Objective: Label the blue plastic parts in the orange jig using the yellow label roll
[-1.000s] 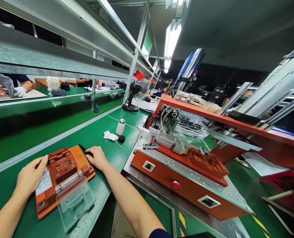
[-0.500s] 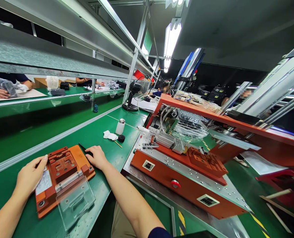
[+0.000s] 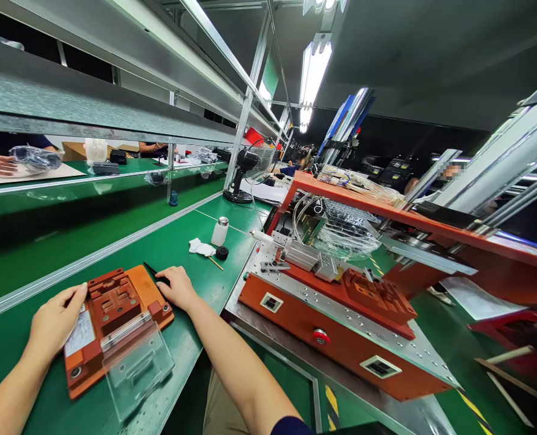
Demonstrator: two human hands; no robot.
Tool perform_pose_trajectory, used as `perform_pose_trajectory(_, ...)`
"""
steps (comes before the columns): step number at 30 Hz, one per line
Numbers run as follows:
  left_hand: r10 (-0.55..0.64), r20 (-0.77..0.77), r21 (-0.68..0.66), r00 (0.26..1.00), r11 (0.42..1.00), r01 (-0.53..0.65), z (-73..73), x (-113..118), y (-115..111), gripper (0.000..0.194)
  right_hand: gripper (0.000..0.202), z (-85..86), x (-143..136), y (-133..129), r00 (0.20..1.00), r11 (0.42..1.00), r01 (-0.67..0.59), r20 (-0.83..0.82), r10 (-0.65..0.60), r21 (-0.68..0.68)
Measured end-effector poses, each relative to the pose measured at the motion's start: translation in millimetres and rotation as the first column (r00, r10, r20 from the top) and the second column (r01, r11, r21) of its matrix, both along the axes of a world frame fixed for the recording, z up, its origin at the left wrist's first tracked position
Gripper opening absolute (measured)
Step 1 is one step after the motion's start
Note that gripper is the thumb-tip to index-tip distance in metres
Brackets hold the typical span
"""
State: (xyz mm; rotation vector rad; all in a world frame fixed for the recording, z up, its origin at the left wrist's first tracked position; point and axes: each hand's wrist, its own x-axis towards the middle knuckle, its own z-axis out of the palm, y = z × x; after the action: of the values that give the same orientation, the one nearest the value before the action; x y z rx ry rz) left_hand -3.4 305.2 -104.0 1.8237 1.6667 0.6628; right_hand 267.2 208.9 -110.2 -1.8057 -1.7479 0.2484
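My left hand (image 3: 53, 323) and right hand (image 3: 176, 288) rest open, apart, flanking the orange jig (image 3: 114, 320) on the green bench (image 3: 182, 254) — grip nothing; keep jig steady, lid (image 3: 136, 365) clear.

Bright overhead tube lights (image 3: 312, 69), glare on green bench (image 3: 169, 248), strong wide-angle edge distortion.

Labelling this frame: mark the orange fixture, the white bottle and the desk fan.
orange fixture (image 3: 114, 302), head view, on its raised middle block.
white bottle (image 3: 219, 234), head view, on its body.
desk fan (image 3: 248, 162), head view, on its motor housing.
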Motion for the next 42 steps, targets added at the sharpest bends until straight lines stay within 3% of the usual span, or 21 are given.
perform_pose_trajectory(12,0.011,0.006,-0.005,1.000,1.000,-0.011,-1.5,-0.4,0.3,0.050,0.022,0.8,-0.1,-0.4,1.000,1.000,-0.001,-0.001,0.001,-0.004)
perform_pose_trajectory(23,0.006,0.018,0.089,1.000,0.996,-0.007,-2.2,-1.8,0.0,0.050,0.021,0.3,0.5,-0.2,1.000,1.000,-0.009,-0.005,0.009,-0.007)
perform_pose_trajectory(42,0.011,0.030,0.040,0.999,0.999,-0.012,3.6,1.7,-3.1,0.045,0.022,0.5,0.5,-0.6,1.000,1.000,-0.008,-0.009,0.008,-0.009)
